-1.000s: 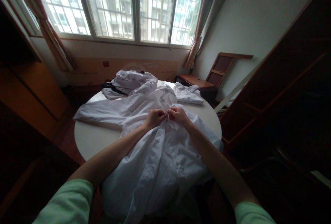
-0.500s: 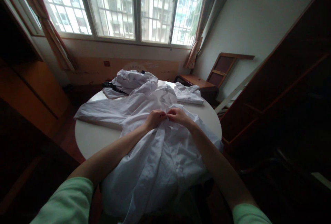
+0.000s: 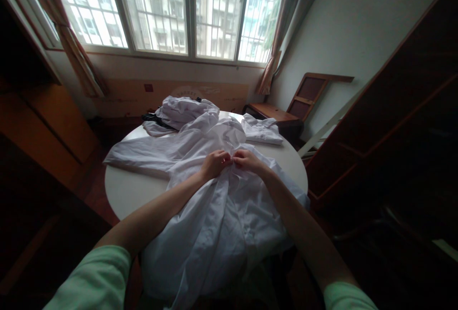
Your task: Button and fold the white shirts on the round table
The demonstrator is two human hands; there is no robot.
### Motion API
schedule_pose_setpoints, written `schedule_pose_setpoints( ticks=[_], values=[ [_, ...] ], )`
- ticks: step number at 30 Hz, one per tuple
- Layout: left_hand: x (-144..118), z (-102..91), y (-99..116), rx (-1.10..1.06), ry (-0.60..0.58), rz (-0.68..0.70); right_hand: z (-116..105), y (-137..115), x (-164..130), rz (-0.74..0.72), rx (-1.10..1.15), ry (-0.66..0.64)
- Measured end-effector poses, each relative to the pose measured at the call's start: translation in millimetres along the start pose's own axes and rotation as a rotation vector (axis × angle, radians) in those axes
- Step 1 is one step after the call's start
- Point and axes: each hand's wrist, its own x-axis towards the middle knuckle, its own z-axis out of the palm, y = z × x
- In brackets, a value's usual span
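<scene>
A white long-sleeved shirt (image 3: pixel 203 224) lies spread over the round white table (image 3: pixel 121 195), its collar toward the window and its lower part hanging over the near edge. One sleeve stretches out to the left. My left hand (image 3: pixel 216 163) pinches the front edge of the shirt just below the collar. Close beside it, my right hand (image 3: pixel 246 161) pinches the opposite front edge, fingertips almost meeting those of the left. Whether a button sits between the fingers is too small to make out.
At the table's far left is a heap of crumpled white clothes (image 3: pixel 188 112) with something black under it. A folded white shirt (image 3: pixel 263 129) lies at the far right. Behind stand a wooden chair (image 3: pixel 275 111) and a barred window; dark wooden furniture flanks both sides.
Both hands stay at the same spot on the shirt front, with only a slight shift of the fingers. The whole view has drifted a little.
</scene>
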Motion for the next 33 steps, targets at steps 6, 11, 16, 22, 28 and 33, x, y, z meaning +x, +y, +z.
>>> schedule_pose_setpoints(
  ticks=[6, 11, 16, 22, 28, 33],
  values=[
    [-0.4, 0.2, -0.2, 0.022, 0.001, 0.106, -3.0, 1.1, 0.1, -0.005, 0.072, -0.053],
    [0.0, -0.3, -0.6, 0.067, -0.022, 0.115, -2.3, 4.6, 3.1, 0.036, 0.173, -0.075],
    [0.8, -0.3, -0.9, 0.129, -0.013, 0.15, -2.0, 3.6, 4.2, 0.03, 0.245, -0.091],
    [-0.2, -1.2, 0.3, 0.178, 0.036, 0.154, -2.0, -2.7, -0.4, 0.015, 0.214, -0.026],
    [-0.2, -1.1, 1.6, 0.223, 0.093, 0.178, -0.8, -3.3, 0.3, -0.005, 0.198, 0.027],
    [-0.6, 0.4, 0.3, 0.196, 0.153, 0.21, -0.6, -5.0, -0.1, 0.006, 0.259, 0.037]
  ],
)
